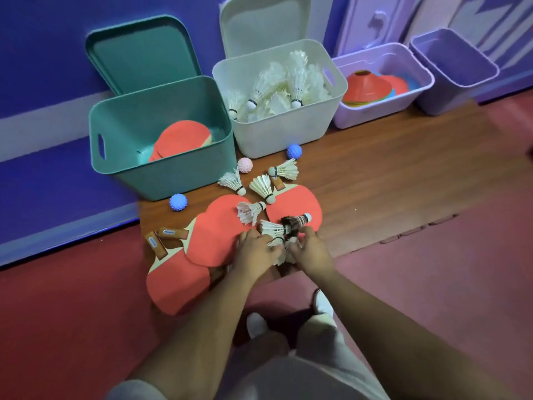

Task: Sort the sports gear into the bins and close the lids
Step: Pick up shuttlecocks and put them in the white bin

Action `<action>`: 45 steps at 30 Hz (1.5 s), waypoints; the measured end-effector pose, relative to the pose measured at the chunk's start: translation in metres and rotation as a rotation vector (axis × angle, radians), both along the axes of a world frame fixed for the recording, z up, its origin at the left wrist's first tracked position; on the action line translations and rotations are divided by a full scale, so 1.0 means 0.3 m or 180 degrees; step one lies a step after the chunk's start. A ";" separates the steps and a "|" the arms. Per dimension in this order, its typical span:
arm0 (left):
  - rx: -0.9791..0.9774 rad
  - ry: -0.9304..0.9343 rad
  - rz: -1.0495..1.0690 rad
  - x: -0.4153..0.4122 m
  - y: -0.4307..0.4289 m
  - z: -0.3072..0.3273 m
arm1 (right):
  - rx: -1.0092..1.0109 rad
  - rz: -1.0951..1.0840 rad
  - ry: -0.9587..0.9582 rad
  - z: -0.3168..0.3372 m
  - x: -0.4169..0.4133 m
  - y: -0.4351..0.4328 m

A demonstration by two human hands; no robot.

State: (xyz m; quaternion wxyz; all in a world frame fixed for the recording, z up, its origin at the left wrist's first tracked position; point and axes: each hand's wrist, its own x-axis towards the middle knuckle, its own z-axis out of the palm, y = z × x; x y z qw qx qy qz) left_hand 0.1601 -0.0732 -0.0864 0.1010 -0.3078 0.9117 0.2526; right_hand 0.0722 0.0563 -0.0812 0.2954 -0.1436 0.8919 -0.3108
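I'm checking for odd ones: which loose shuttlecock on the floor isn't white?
The dark shuttlecock lying on the rightmost red paddle, just beyond the right hand. Its feathers are blackish; every other loose one has white feathers.

One wide-angle camera, worn on the person's head, faces forward and steeply down at the floor (403, 284). The left hand (253, 252) and right hand (311, 249) sit close, mid-frame, on the shuttlecocks (272, 228). The row of bins (277, 137) lies farther off, along the top.
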 end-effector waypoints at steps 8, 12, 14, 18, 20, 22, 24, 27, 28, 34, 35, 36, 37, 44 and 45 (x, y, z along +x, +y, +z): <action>0.0564 0.0085 0.0076 -0.004 0.021 0.012 | -0.0588 -0.0381 -0.0033 -0.002 0.045 0.043; 0.0935 0.0470 0.0455 0.005 0.012 0.018 | -0.0912 -0.0516 -0.0126 0.008 0.053 0.054; 0.1050 0.0712 0.0670 0.003 0.006 0.029 | -0.1092 -0.0641 -0.0196 0.025 0.057 0.044; 0.1580 0.1037 0.1304 -0.012 -0.016 0.050 | -0.1473 -0.0854 -0.0243 0.068 0.059 0.009; 0.2184 0.1073 0.1786 -0.032 -0.034 0.068 | -0.1634 -0.0972 -0.0301 0.080 0.046 -0.009; 0.2758 0.1136 0.2177 -0.062 -0.054 0.087 | -0.1742 -0.1051 -0.0393 0.090 0.027 -0.028; 0.3127 0.1221 0.2412 -0.088 -0.071 0.115 | -0.1820 -0.1174 -0.0463 0.101 0.006 -0.041; 0.3724 0.1572 0.2674 -0.106 -0.104 0.136 | -0.1912 -0.1434 -0.0478 0.126 -0.027 -0.048; 0.4021 0.1678 0.2756 -0.108 -0.118 0.137 | -0.1923 -0.1525 -0.0494 0.137 -0.038 -0.050; 0.4961 0.2014 0.2783 -0.117 -0.144 0.153 | -0.2511 -0.2668 -0.1679 0.175 -0.089 -0.060; 0.4980 0.2003 0.2754 -0.118 -0.145 0.156 | -0.2474 -0.2764 -0.1807 0.176 -0.093 -0.056; 0.4948 0.1983 0.2737 -0.120 -0.146 0.154 | -0.2413 -0.2829 -0.1938 0.175 -0.093 -0.054; 0.4890 0.1940 0.2711 -0.122 -0.147 0.155 | -0.2357 -0.2875 -0.2090 0.173 -0.091 -0.050; 0.4492 0.1826 0.2743 -0.122 -0.143 0.168 | -0.1704 -0.2918 -0.2543 0.179 -0.057 -0.023; 0.4424 0.1791 0.2796 -0.121 -0.140 0.167 | -0.1572 -0.2851 -0.2609 0.182 -0.050 -0.021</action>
